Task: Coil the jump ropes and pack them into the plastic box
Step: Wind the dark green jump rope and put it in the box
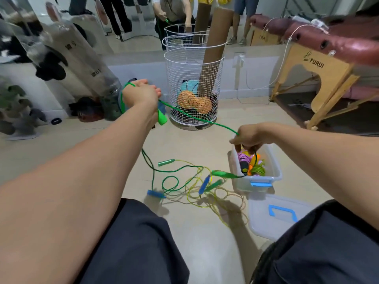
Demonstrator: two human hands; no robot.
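stretching a green rope (196, 118) taut between both hands: left hand (141, 93) raised, rope looped round it, fingers seemingly curled on the handle (162, 118); right hand (247, 138) pinches the cord over the box (275, 175), which holds coiled ropes. more ropes (205, 189) lie tangled on the floor beside it; lid (276, 216) nearby.

The jump rope (190, 117) I'm coiling is bright green; yellow rope (215, 199) lies tangled with blue handles (155, 194). My clear plastic box (274, 167) has blue latches, white wire basket (193, 78) behind.
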